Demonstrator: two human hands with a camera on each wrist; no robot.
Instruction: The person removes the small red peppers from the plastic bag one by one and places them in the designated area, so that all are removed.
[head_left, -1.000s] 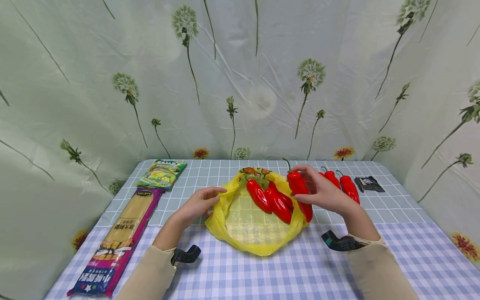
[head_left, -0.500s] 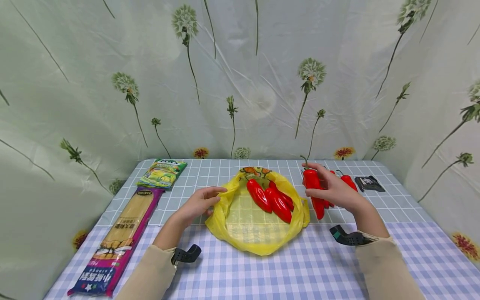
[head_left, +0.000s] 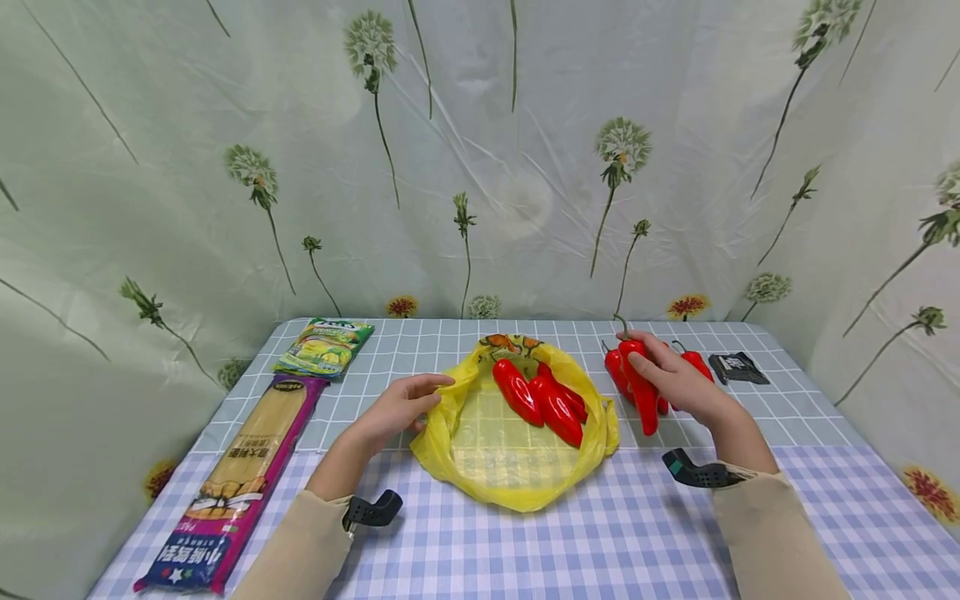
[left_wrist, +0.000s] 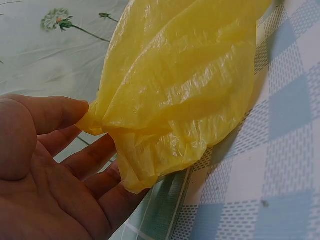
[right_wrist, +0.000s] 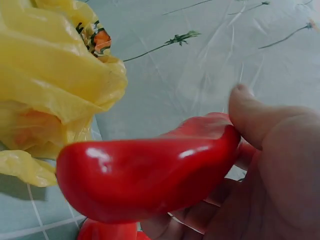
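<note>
A yellow plastic bag point(head_left: 517, 492) lies open at the middle of the table, with several red peppers point(head_left: 517, 392) inside. My left hand point(head_left: 397, 408) pinches the bag's left edge between thumb and index finger, as the left wrist view shows with the bag point(left_wrist: 185, 85) and the hand point(left_wrist: 55, 165). To the right of the bag, my right hand point(head_left: 678, 379) holds a red pepper point(head_left: 640, 383), stem up, above other peppers on the cloth. In the right wrist view that pepper point(right_wrist: 145, 177) lies across the fingers of the hand point(right_wrist: 280, 160), the thumb at its near end.
Further right are another red pepper point(head_left: 697, 363) and a small black packet point(head_left: 738, 367). Along the left side lie a green and yellow packet point(head_left: 326, 348) and a long purple noodle package point(head_left: 240, 475). A flower-patterned curtain point(head_left: 525, 167) hangs behind the table.
My right hand has moved right with its pepper, away from the bag's right edge to over the loose peppers. My left hand has stayed at the bag's edge.
</note>
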